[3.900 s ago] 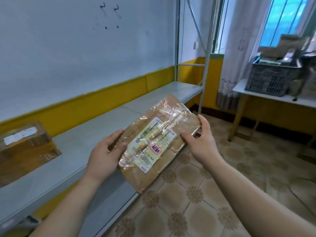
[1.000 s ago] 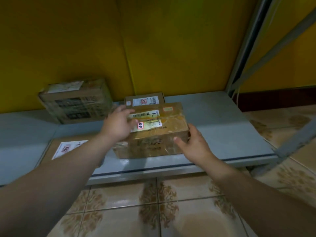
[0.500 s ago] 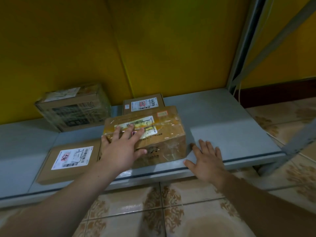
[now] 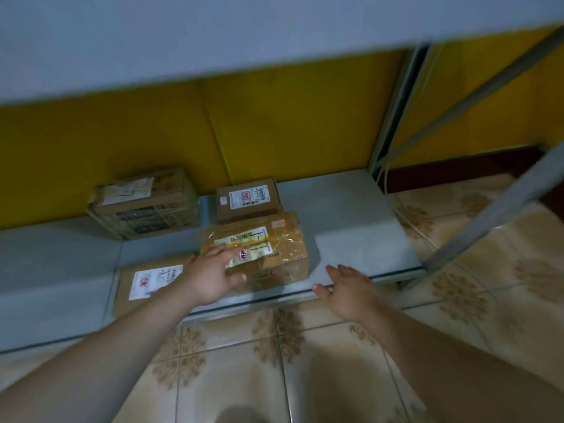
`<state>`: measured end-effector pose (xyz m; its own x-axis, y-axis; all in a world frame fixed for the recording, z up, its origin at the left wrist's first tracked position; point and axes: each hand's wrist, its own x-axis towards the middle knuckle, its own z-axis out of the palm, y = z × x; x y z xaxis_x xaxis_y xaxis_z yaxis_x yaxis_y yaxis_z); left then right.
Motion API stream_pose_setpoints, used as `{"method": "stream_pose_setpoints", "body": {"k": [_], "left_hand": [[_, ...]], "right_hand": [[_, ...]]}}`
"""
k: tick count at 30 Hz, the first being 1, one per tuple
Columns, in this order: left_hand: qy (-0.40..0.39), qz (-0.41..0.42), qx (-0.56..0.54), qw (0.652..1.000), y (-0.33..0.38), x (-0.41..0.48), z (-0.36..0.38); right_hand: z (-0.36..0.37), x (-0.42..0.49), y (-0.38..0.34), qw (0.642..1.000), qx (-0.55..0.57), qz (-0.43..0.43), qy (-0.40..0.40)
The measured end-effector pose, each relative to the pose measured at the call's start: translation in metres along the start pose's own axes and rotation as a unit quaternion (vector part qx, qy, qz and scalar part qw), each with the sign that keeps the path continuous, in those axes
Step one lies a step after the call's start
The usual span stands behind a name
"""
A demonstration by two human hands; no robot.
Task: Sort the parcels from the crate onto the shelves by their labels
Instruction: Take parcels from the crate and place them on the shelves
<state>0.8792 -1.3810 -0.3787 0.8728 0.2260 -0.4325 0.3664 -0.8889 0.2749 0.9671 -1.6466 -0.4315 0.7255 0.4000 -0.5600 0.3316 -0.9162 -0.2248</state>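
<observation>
resting left hand (image 4: 210, 277) fingers straight on taped parcel (image 4: 274, 257), its label (image 4: 241, 238) print unreadable; right hand (image 4: 346, 290) loosely spread.

A low shelf (image 4: 351, 227) sits just above the floor (image 4: 335, 361), backed by a wall (image 4: 152, 141), with an upper shelf (image 4: 213, 35) overhead. Four parcels lie on it. The middle parcel (image 4: 283, 257) is near the front edge. A small box (image 4: 247, 198) is close behind it, and a big box (image 4: 146, 209) stands to that one's left. A flat parcel (image 4: 152, 282) lies front left. The left grip (image 4: 210, 279) rests on the middle parcel; the right grip (image 4: 348, 291) is at the shelf edge, to the parcel's right.
</observation>
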Motion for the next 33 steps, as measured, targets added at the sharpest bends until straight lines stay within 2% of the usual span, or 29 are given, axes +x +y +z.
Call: {"method": "stream_pose_setpoints", "body": {"k": [6,10,15,19,25,33], "left_hand": [[-0.023,-0.033,-0.062,0.997,0.027,-0.154,-0.109],[0.016,-0.089,-0.128,0.988,0.024,-0.271,-0.186],[0.097,-0.091,-0.145,0.980,-0.012,-0.403,-0.274],[0.182,-0.122,-0.125,0.968,-0.076,-0.512,-0.335],[0.259,-0.226,-0.142,0.928,-0.178,-0.683,-0.385],[0.309,-0.346,-0.169,0.870,-0.282,-0.790,-0.391]], "right_hand": [[-0.135,-0.151,-0.059,1.000,-0.009,-0.023,-0.010],[-0.207,-0.250,-0.118,0.997,-0.041,-0.063,-0.018],[-0.260,-0.351,-0.236,0.980,-0.107,-0.166,0.020],[-0.266,-0.417,-0.367,0.957,-0.120,-0.255,0.064],[-0.240,-0.507,-0.554,0.911,-0.161,-0.373,0.071],[-0.200,-0.552,-0.727,0.851,-0.217,-0.475,0.061]]}}
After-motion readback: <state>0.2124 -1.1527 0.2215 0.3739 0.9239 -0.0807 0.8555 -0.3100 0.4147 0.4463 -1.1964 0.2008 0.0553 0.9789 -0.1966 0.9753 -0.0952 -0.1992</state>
